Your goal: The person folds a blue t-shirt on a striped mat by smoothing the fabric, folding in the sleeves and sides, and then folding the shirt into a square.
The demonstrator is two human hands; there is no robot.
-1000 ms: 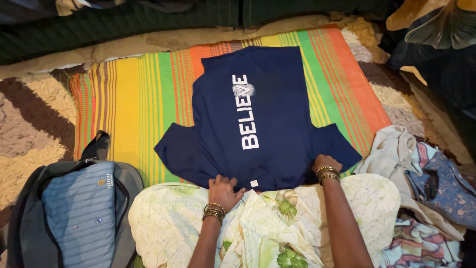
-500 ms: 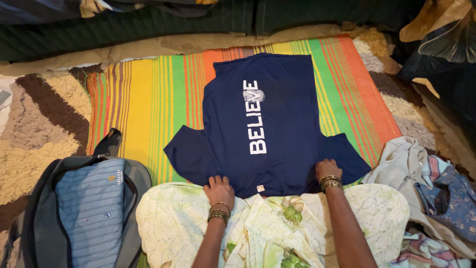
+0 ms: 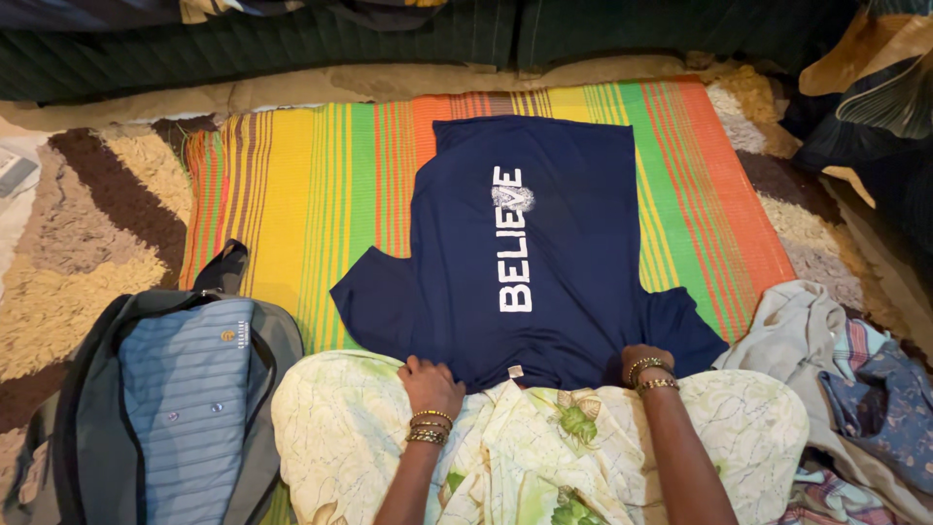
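A navy blue T-shirt (image 3: 544,243) with white lettering lies spread flat on a striped orange, green and yellow mat (image 3: 292,204), sleeves out to both sides. My left hand (image 3: 430,385) rests on the shirt's near edge, left of the collar tag, fingers curled on the fabric. On the right, my right hand (image 3: 646,362) presses on the same near edge by the right sleeve. Both wrists wear gold bangles. My lap is covered by pale cloth with a green leaf print (image 3: 525,447).
A folded pile with a blue striped shirt on grey garments (image 3: 175,408) lies at the near left. Loose crumpled clothes (image 3: 855,389) are heaped at the near right. A shaggy brown and cream rug (image 3: 87,243) surrounds the mat; dark green cloth (image 3: 292,49) runs along the far side.
The view has shifted, so the shirt and mat sit more to the right in the frame. My hands stay at the shirt's near edge, with the left one curled a little tighter on the fabric.
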